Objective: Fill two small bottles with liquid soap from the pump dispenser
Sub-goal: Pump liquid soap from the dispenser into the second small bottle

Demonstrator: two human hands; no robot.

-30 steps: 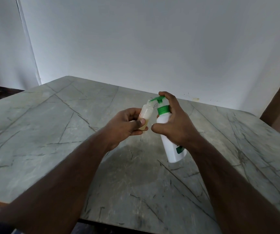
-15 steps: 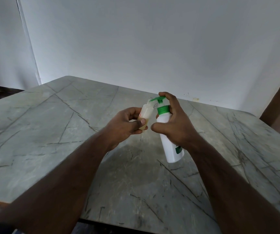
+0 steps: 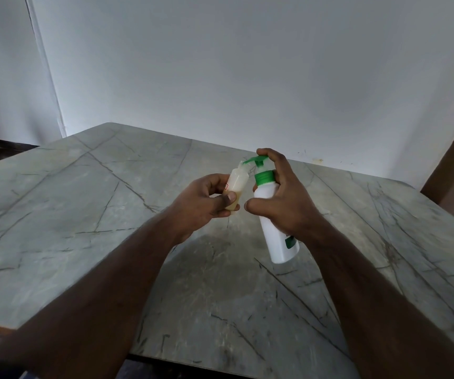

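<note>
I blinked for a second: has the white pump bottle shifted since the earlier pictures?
Barely, if at all. The pump dispenser, held by the right hand, sits at the same spot against the veins of the marble table, with only a slight wobble at its base.

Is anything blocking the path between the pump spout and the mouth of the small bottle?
Nothing visible. The green pump spout sits right at the small bottle mouth, no cap or finger between. The left hand grips lower down; the right hand holds the dispenser.
</note>
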